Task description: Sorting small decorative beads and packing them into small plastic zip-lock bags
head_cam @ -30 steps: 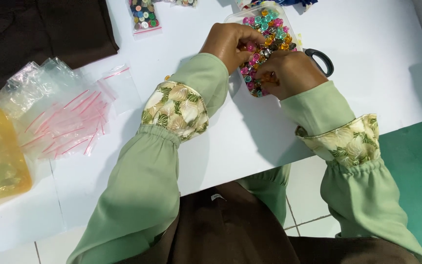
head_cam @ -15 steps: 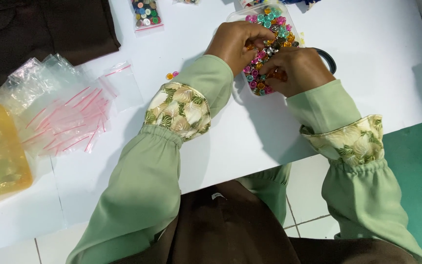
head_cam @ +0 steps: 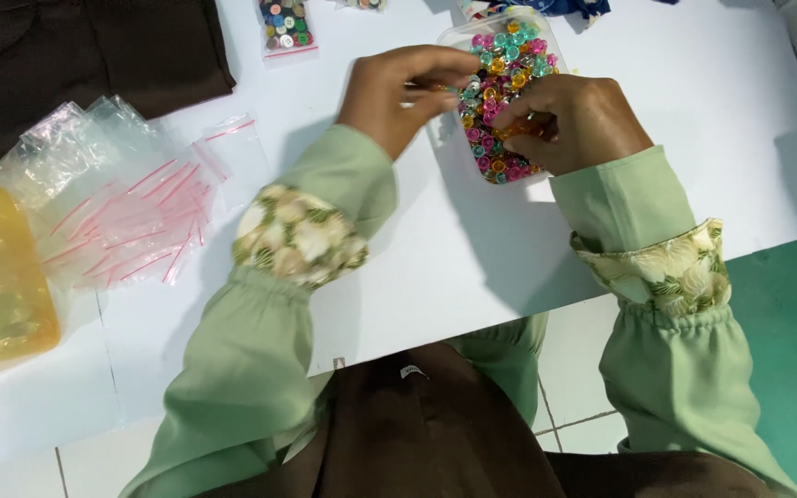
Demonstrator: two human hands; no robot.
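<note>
Both hands shifted lower; left hand (head_cam: 398, 92) and right hand (head_cam: 569, 120) pinch buttons (head_cam: 500, 83)

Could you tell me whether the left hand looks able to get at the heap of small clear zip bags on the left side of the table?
Probably yes. The left hand is at the clear tub of coloured buttons, and only bare white table lies between it and the zip bags; nothing blocks that path.
</note>
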